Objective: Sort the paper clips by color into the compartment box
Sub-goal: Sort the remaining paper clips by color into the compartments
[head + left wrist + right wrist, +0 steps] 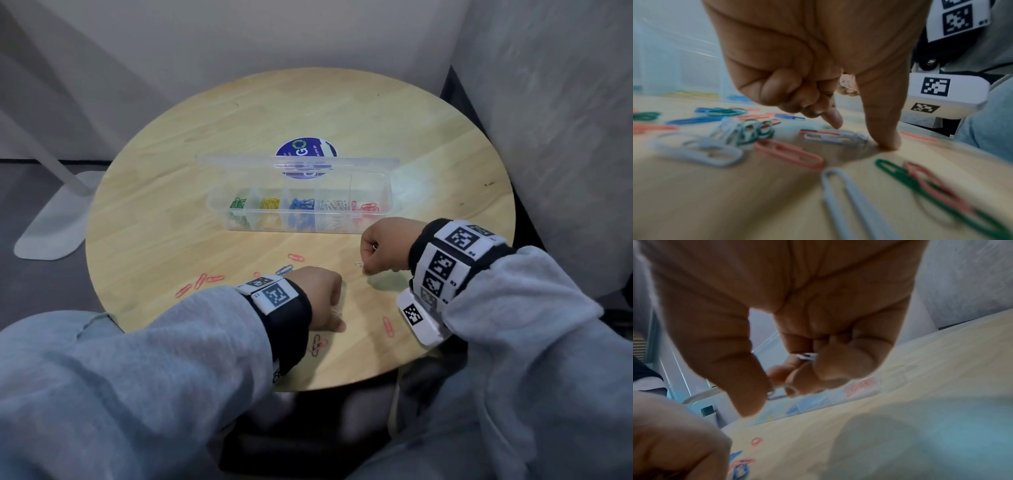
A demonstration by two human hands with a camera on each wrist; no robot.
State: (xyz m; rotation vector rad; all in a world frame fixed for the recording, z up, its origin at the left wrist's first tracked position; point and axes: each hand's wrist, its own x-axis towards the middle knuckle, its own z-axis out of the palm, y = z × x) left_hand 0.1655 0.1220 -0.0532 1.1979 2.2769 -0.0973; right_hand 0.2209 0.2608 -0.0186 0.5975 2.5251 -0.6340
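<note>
The clear compartment box (301, 230) stands mid-table and holds green, yellow, blue, white and red clips in separate cells. My left hand (337, 310) sits low on the table with its fingers curled. In the left wrist view its thumb (888, 141) presses the wood and its index finger (835, 121) points down. A white clip (830, 138) lies between them, and more white clips (846, 84) are tucked in the palm. My right hand (364, 262) hovers near the box's red end. It pinches a white clip (785, 388), with another (806, 356) under its curled fingers.
Loose clips lie on the round wooden table (239, 113): red ones (200, 281) at the left, a red one (296, 257), a blue one (284, 270), a red one (388, 325) and a green-and-red pair (317, 344) near the front edge. The box's lid (239, 162) lies open behind it.
</note>
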